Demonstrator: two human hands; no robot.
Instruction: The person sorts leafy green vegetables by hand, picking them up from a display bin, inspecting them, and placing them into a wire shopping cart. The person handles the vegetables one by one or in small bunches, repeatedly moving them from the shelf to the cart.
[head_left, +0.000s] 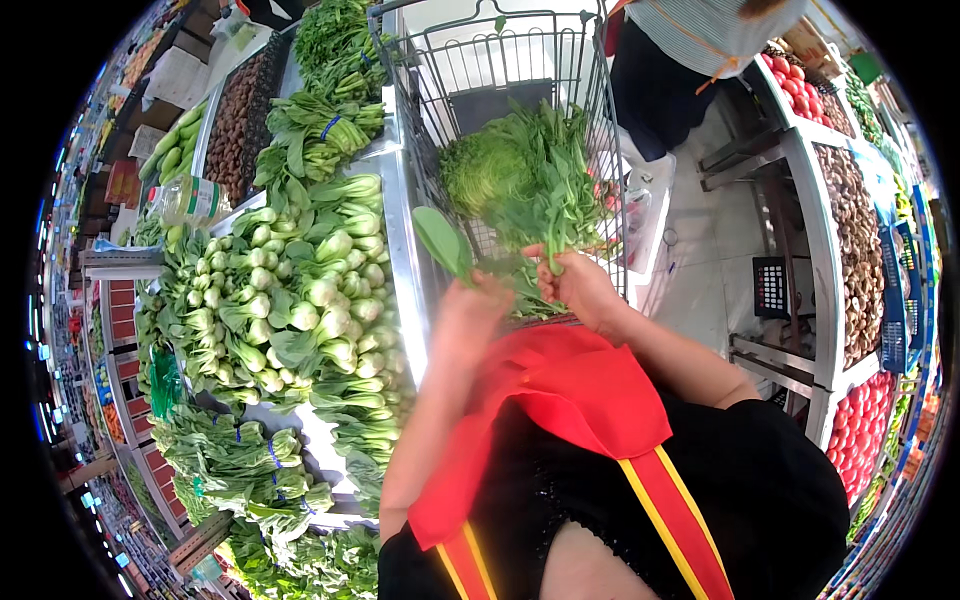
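My right hand (574, 281) grips the stems of a leafy green vegetable (559, 232) over the near end of a wire shopping cart (622, 217). My left hand (476, 307), blurred, is closed on a single broad green leaf (442, 238) by its lower end, just left of the right hand. Inside the cart lie a frilly light green vegetable (487, 169) and a heap of darker leafy greens (559, 142). Loose leaves (529, 289) lie beneath my hands.
Left of the cart, a metal-edged stand (409, 285) holds piled bok choy (322, 300) and banded leafy bunches (277, 457). A clear bottle (196, 201) stands there. A person (675, 67) is beyond the cart's right side. Mushrooms (851, 247) and tomatoes (862, 427) fill the right-hand stand.
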